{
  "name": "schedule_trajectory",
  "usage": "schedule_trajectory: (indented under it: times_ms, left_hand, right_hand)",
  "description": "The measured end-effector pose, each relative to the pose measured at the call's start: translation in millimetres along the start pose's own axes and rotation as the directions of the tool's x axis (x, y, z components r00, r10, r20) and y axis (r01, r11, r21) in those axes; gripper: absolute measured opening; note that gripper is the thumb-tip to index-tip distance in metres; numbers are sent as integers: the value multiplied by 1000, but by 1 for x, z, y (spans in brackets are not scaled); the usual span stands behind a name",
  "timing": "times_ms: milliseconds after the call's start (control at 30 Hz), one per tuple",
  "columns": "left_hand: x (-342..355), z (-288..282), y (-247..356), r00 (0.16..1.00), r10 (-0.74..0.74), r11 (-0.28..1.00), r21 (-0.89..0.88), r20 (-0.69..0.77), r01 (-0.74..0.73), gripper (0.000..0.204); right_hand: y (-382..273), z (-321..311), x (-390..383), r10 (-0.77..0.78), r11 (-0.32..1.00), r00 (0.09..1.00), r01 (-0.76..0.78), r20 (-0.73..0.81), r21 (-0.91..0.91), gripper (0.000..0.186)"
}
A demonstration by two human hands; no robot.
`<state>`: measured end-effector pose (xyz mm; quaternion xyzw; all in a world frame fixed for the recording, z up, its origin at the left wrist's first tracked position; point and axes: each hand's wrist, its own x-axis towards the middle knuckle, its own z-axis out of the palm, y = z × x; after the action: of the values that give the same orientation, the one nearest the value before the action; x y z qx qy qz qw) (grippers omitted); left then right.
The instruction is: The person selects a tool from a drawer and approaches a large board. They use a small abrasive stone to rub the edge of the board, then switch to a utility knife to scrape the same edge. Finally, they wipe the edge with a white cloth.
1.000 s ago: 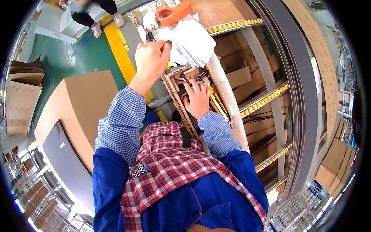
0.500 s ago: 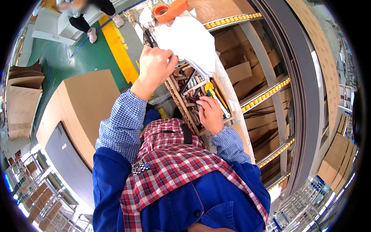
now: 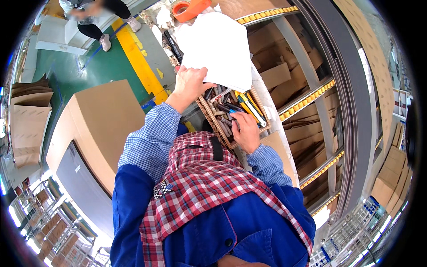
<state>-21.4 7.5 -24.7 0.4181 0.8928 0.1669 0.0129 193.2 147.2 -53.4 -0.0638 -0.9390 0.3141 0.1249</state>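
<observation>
My left hand (image 3: 191, 83) grips the lower left edge of a stack of white sheets or cloths (image 3: 216, 46). Below them sits an open wooden box (image 3: 205, 109) full of brown sticks (image 3: 222, 126), dark pens and yellow utility knives (image 3: 249, 107). My right hand (image 3: 243, 130) reaches into the box beside a dark, blue-tipped item (image 3: 232, 111), its fingers curled round something I cannot make out. More black markers (image 3: 171, 44) lie left of the white stack.
Orange tape (image 3: 189, 10) lies at the top. To the right is a yellow-roller rack (image 3: 307, 100) over cardboard pieces. A large cardboard box (image 3: 100, 120) stands left. Upper left, a person's legs (image 3: 91, 29) show beside white panels (image 3: 60, 35).
My left hand has moved down and right and now holds the white stack, which covers more of the box's upper end. My right hand has shifted down and right within the box.
</observation>
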Motion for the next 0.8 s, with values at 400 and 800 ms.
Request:
schedule_trajectory:
  times_ms: [400, 800]
  left_hand:
    - [9, 27, -13, 998, 23, 985, 172, -53, -14, 11]
    - [-24, 24, -2, 964, -19, 988, 145, -264, 60, 9]
  right_hand:
    - [25, 118, 116, -339, 895, 939, 305, -52, -326, 21]
    - [-6, 76, 103, -230, 915, 950, 284, 210, -285, 19]
